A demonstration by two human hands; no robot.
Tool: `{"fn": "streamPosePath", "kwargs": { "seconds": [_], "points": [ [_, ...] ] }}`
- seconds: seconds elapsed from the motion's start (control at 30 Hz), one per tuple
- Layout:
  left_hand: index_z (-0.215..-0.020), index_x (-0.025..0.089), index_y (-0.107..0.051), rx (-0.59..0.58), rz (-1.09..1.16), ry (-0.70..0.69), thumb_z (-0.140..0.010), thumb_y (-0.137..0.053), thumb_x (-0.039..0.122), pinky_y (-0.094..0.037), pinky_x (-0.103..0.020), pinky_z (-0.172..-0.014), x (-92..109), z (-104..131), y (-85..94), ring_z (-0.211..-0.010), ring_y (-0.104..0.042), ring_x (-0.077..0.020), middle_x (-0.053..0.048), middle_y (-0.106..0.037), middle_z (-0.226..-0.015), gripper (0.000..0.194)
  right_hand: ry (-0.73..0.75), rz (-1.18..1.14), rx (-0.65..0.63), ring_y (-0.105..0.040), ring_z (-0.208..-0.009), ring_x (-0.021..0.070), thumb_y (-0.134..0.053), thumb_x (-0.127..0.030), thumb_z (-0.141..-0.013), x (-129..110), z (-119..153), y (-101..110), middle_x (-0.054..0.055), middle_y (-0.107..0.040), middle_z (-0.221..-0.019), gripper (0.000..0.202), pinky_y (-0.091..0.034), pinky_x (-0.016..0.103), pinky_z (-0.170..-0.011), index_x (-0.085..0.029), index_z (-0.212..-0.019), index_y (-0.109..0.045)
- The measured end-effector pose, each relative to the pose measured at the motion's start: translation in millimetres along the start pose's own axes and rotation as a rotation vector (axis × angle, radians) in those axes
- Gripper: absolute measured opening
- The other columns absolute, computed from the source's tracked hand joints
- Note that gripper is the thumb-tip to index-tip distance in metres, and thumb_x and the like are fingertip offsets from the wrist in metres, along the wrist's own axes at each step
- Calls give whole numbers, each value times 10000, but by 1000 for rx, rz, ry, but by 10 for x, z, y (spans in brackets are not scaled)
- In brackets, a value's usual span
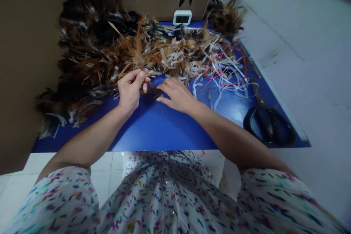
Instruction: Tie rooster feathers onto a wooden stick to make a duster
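Observation:
My left hand [129,90] is closed in a pinch, thumb pressed against the index finger, at the near edge of a big pile of brown and black feathers [95,56]. What it pinches is mostly covered by the fingers; it looks like a feather, with a dark wisp [154,90] trailing toward the right. Just beside it, my right hand [177,94] hovers low over the blue tabletop [164,126]. Its thumb and fingers are apart around the end of that wisp, and I cannot tell whether they touch it.
Tangled white and red strings [223,64] lie right of the pile. Black-handled scissors [268,124] rest near the table's right corner. A small white digital display [182,17] stands before a cardboard box [164,3]. More cardboard [27,62] rises at the left.

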State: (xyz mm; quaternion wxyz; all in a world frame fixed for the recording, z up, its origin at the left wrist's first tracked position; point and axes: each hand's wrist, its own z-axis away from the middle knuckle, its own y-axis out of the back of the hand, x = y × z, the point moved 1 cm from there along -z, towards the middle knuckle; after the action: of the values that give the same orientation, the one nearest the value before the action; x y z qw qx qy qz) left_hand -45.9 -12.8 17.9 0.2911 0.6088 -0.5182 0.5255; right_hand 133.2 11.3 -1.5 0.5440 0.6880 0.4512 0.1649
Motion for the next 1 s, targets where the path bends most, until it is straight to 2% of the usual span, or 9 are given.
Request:
{"fn": "streamPosePath", "kwargs": {
  "seconds": [0.13, 0.27, 0.37, 0.43, 0.57, 0.67, 0.77, 1.0],
  "points": [
    [-749, 176, -694, -4, 17, 15, -770, -806, 478, -384, -169, -388, -10, 11, -5, -407, -494, -37, 13, -695, -644, 323, 13, 93, -56, -542, -1019, 282, -528, -251, -982, -41, -60, -30, 141, -650, -1074, 199, -398, 422, -901, -163, -1030, -701],
    [-767, 171, -702, -21, 55, -1, -746, -818, 500, -378, -173, -382, -22, 16, 7, -408, -499, -41, 10, -696, -649, 349, -57, 40, 3, -557, -965, 268, -509, -206, -971, 49, -64, 2, 145, -657, -995, 174, -413, 409, -876, -145, -940, -669],
    [-776, 169, -704, -28, 42, 2, -763, -804, 502, -379, -171, -387, -34, 5, 19, -410, -500, -37, 9, -696, -653, 348, -162, -200, 111, -580, -871, 214, -542, -211, -944, 177, -29, 58, 90, -660, -918, 114, -445, 369, -833, -174, -883, -631],
    [-783, 168, -705, -36, 30, 19, -771, -799, 500, -379, -170, -388, -50, -3, 25, -412, -502, -37, 7, -696, -656, 345, -276, -402, 176, -577, -744, 165, -561, -238, -929, 264, -8, 97, 31, -641, -802, 89, -459, 325, -751, -188, -873, -608],
    [-801, 165, -711, -55, 41, 58, -769, -802, 496, -386, -170, -385, -91, -2, 32, -418, -513, -40, -1, -704, -675, 345, -456, -740, 236, -534, -550, 103, -644, -359, -894, 356, -2, 156, -42, -556, -618, 182, -430, 256, -575, -192, -859, -579],
    [-807, 163, -719, -65, 52, 88, -749, -817, 491, -396, -169, -387, -109, 7, 33, -421, -518, -43, -2, -705, -673, 346, -518, -896, 223, -547, -529, 93, -719, -383, -838, 344, -5, 193, -40, -574, -615, 241, -416, 232, -507, -190, -894, -587],
    [-808, 163, -725, -66, 47, 94, -746, -821, 482, -395, -166, -383, -107, 11, 32, -418, -517, -42, 1, -703, -663, 339, -529, -975, 186, -585, -561, 103, -762, -337, -789, 319, 2, 222, -26, -616, -644, 282, -447, 231, -507, -185, -956, -593],
    [-801, 174, -714, -53, 16, 99, -777, -803, 459, -388, -164, -379, -81, 7, 27, -414, -513, -40, 9, -698, -658, 299, -520, -964, 174, -684, -707, 147, -756, -201, -720, 400, 35, 232, 28, -664, -881, 358, -538, 263, -580, -190, -1038, -594]
  ]
}}
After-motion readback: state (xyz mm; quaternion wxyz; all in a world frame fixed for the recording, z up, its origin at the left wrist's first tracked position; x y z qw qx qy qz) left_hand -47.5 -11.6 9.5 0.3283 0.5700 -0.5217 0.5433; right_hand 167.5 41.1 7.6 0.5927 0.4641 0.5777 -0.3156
